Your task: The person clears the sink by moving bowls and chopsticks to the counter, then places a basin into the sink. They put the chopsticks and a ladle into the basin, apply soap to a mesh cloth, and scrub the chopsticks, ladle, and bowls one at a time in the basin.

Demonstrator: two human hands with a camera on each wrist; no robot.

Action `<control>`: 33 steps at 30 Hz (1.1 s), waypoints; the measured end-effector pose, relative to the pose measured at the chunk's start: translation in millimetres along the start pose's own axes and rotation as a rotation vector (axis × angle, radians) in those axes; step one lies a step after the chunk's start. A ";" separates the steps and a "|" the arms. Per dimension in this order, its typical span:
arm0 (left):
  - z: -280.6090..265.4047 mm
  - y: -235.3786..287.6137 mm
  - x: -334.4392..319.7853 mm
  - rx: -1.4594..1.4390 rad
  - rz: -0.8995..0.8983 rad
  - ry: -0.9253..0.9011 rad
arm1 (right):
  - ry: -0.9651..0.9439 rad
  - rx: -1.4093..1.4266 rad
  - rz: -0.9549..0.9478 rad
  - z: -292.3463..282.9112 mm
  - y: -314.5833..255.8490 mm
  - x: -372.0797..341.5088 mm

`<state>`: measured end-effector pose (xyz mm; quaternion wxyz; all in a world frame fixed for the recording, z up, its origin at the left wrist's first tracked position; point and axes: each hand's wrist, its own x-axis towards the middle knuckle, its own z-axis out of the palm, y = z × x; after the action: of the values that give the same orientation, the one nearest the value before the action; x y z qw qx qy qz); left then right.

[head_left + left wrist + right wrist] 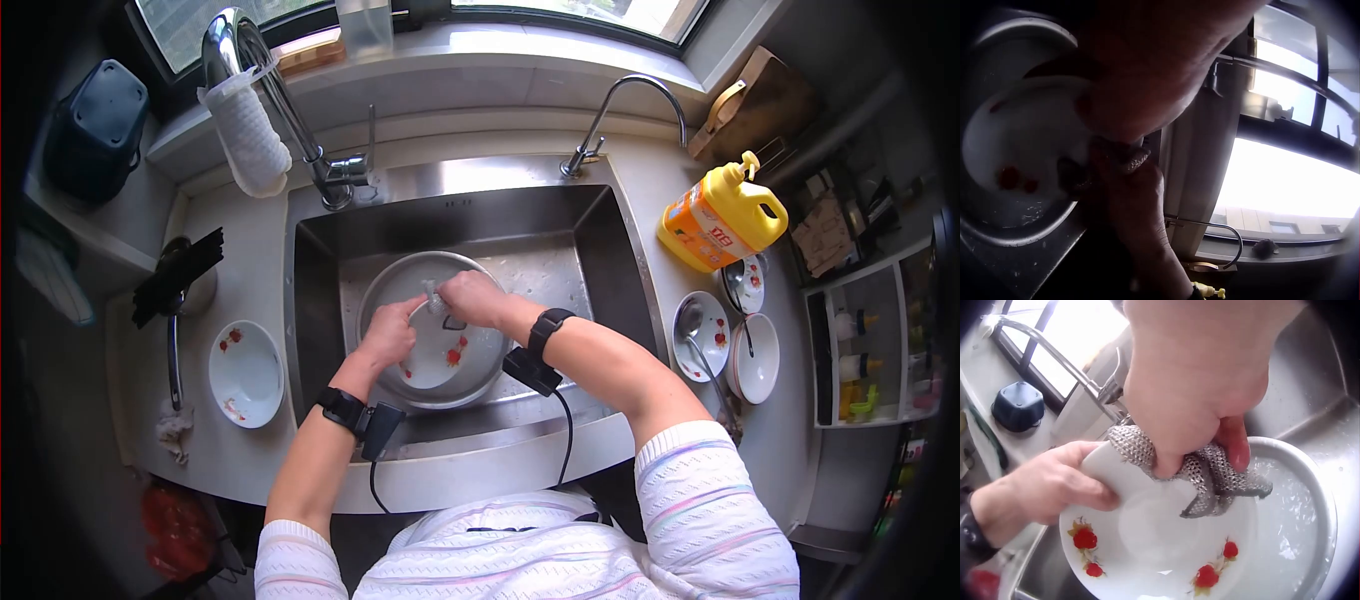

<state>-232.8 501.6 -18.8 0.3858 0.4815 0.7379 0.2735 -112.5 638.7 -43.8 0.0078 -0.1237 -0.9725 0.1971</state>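
Observation:
My left hand [388, 335] grips the rim of a white dish [1154, 519] with red flowers, its thumb lying on the inner face. Bunched in my right hand [473, 298] is a silver-grey mesh scrubbing cloth [1210, 481], pressed against the dish at the rim farthest from me. The dish is tilted over a round metal basin [1329, 519] holding water with some suds. That basin stands inside the steel sink [540, 250]. In the left wrist view, the dark left hand covers part of the dish, and only a bit of the cloth shows.
A flowered white bowl [245, 375] sits on the counter left of the sink. On the right are more bowls, one with a ladle [690, 320], and a yellow detergent jug [715, 220]. A tall faucet [345, 170] and a thin curved tap [585, 150] rise behind the sink.

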 end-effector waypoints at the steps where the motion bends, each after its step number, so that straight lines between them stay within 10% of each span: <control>1: -2.5 2.1 -0.1 -0.023 -0.009 0.002 | -0.023 0.102 0.084 -1.5 -2.2 -0.7; 5: -4.8 -17.9 9.4 -0.063 0.070 0.074 | 0.062 0.191 0.174 6.7 1.5 -11.5; 7: 5.5 -34.6 8.2 -0.510 -0.076 0.224 | 0.020 0.979 0.762 15.6 2.3 -22.1; 10: 31.1 -36.2 9.8 -0.742 -0.094 0.464 | 0.198 1.376 0.885 33.1 -11.8 -27.3; 16: 28.8 -25.5 2.3 -0.203 0.047 0.426 | -0.071 0.682 0.569 -7.1 12.9 -8.1; 18: 16.2 -5.3 -0.8 -0.046 0.058 0.356 | 0.076 -0.114 0.037 -12.3 4.9 3.6; 23: 6.0 -4.5 5.0 0.146 0.072 0.201 | 0.042 -0.033 0.022 -9.8 -7.7 2.4; 26: 9.1 -41.2 16.1 -0.248 0.147 0.318 | 0.060 0.259 0.262 18.4 7.1 -7.3; 28: -0.6 -21.2 11.2 -0.286 0.043 0.331 | -0.002 1.140 0.706 34.3 1.3 -18.6; 33: 13.0 -21.4 20.1 -0.546 -0.080 0.641 | 0.096 1.697 0.922 48.8 -26.6 -25.1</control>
<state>-237.5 512.2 -48.7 0.2603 0.2232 0.7392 0.5797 -97.7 590.2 -77.7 0.0564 -0.4543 -0.3611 0.8124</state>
